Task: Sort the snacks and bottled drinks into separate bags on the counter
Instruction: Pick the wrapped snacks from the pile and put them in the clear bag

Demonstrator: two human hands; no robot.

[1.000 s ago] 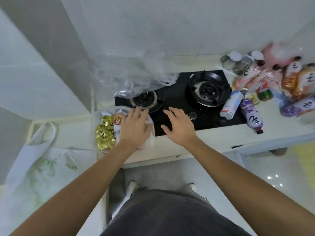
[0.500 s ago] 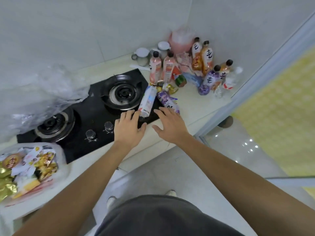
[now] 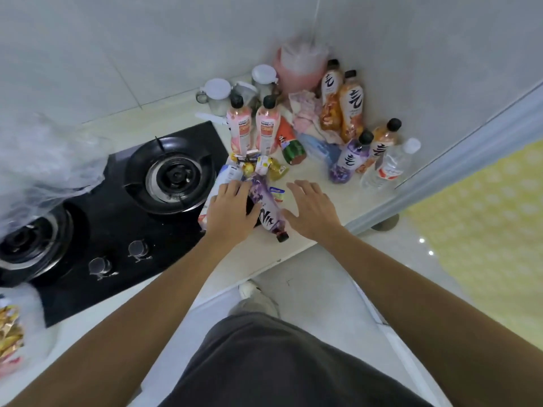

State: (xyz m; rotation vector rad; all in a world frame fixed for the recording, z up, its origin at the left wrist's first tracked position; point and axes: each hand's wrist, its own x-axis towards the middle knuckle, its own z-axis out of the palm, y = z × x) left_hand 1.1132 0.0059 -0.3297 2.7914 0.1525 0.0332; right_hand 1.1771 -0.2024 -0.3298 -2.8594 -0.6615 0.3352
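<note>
The left hand (image 3: 232, 211) lies with spread, nearly straight fingers over a white bottle (image 3: 228, 174) that lies on its side at the right edge of the stove (image 3: 117, 218); whether the fingers grip it I cannot tell. The right hand (image 3: 311, 211) is open, fingers spread, just beside a lying purple bottle (image 3: 269, 208) with a black cap, which rests between the two hands near the front edge of the counter (image 3: 329, 186). Behind the hands is a small heap of shiny wrapped snacks (image 3: 264, 167), gold and yellow. Further toward the back corner stand seven bottles: two pink ones (image 3: 254, 129) side by side, two tall orange ones (image 3: 342, 104) against the wall, one purple standing bottle (image 3: 349, 158), one smaller orange bottle (image 3: 382, 145) and one clear water bottle (image 3: 388, 165) near the right edge. A watermelon-printed pack (image 3: 291, 146) lies among them, next to a crumpled pink wrapper (image 3: 305, 116). At the back edge are two lidded white jars (image 3: 241, 89) and a pink bag (image 3: 299, 63). The stove is black glass with two round burners and two knobs. A clear plastic bag (image 3: 44, 163) is over its left part, and a bag with gold snacks (image 3: 11, 345) is at the left front corner.
</note>
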